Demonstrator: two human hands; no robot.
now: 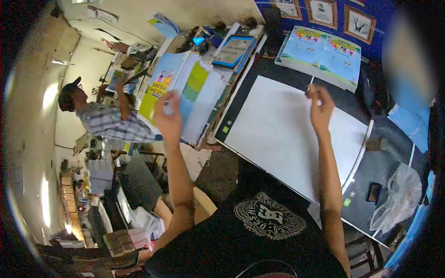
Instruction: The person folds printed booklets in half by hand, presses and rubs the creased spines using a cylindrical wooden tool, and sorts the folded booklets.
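My left hand [169,118] is over the stacked printed sheets [191,88] on the left, its fingers bent with a gap between thumb and fingertips. Whether it touches the top sheet, printed in yellow-green and blue, I cannot tell. Above the far part of a large white sheet [282,134] hangs my right hand [321,107], fingers curled together at the tips. Anything inside that pinch is too small or hidden to name. The white sheet lies on a black tabletop [257,69]. Beyond it sits a pile of blue and green printed sheets [320,55].
A dark plaque-like box [234,51] lies past the left stack. To the right are a brown roll [375,144], a small dark box [373,192] and a clear plastic bag [399,197]. A person in a checked shirt [116,123] works at the left. Framed pictures [359,24] hang behind.
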